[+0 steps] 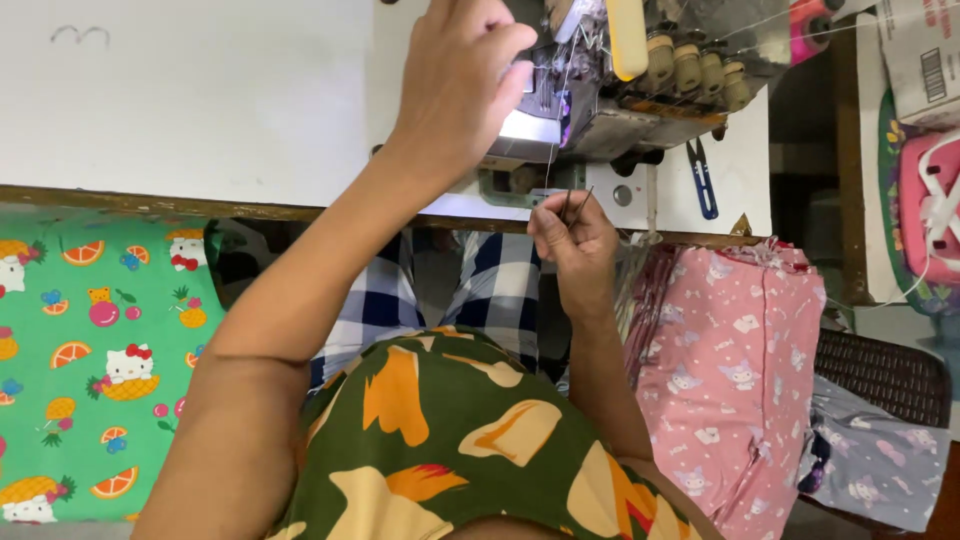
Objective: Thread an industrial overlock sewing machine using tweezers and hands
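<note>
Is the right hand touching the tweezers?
Touching. The head view shows the right hand pinching the thin dark tweezers between its fingertips, their tips sticking up above the fingers.

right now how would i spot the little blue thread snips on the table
Find the white sewing table and its grey machine. Just right of the machine's base, the thread snips lie flat on the white top, the only blue-handled tool there.

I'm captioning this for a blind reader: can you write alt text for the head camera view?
Seen from above, a person's left hand reaches into a sewing machine on a white table, while the right hand pinches thin tweezers below it. Green fruit-print fabric lies left, pink printed fabric right.
</note>
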